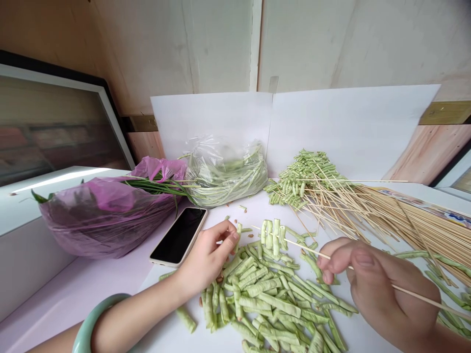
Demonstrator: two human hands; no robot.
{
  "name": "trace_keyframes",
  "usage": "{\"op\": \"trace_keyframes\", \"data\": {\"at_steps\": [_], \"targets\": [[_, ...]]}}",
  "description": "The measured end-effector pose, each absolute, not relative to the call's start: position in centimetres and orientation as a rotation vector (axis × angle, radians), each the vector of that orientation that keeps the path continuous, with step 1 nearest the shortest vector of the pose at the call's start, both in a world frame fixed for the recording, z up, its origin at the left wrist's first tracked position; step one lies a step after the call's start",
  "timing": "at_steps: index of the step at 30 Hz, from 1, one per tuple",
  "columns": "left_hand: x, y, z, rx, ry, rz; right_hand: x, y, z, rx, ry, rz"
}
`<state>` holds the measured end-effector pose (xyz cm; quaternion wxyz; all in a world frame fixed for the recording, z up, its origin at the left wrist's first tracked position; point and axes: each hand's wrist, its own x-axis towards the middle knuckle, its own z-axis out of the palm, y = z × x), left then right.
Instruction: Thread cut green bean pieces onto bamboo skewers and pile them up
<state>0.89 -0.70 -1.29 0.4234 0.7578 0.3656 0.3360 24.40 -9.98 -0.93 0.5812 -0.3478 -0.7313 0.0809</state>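
My right hand [379, 284] pinches a thin wooden skewer [309, 249] that points to the left. Several cut green bean pieces [273, 236] are threaded side by side near its tip. Between the thumb and fingers of my left hand [211, 252] is one short green bean piece [239, 234], held upright a little left of the skewer's tip and apart from it. Below both hands spreads a loose pile of cut green bean pieces [265, 299] on a white surface. A pale green bangle [96, 318] circles my left wrist.
A phone [178, 236] lies left of my left hand. Behind it are a purple bag [110, 215] of greens and a clear bag [226, 171] of long beans. Filled bean skewers [307, 171] are stacked at the back right, beside many bare skewers [415, 215]. White boards [353, 127] stand behind.
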Motion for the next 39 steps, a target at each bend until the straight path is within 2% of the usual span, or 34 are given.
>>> {"op": "trace_keyframes", "data": {"at_steps": [12, 29, 39], "targets": [[1.0, -0.5, -2.2, 1.666, 0.827, 0.842, 24.5, -10.6, -1.5, -0.753, -1.752, 0.299], [1.0, -0.6, -1.5, 1.859, 0.846, 0.842, 23.7, -10.1, -0.9, -0.709, -1.626, 0.465], [0.9, -0.5, -1.8, 1.765, 0.726, 0.809, 23.5, -8.9, 0.0, -0.700, -1.525, 0.547]]}}
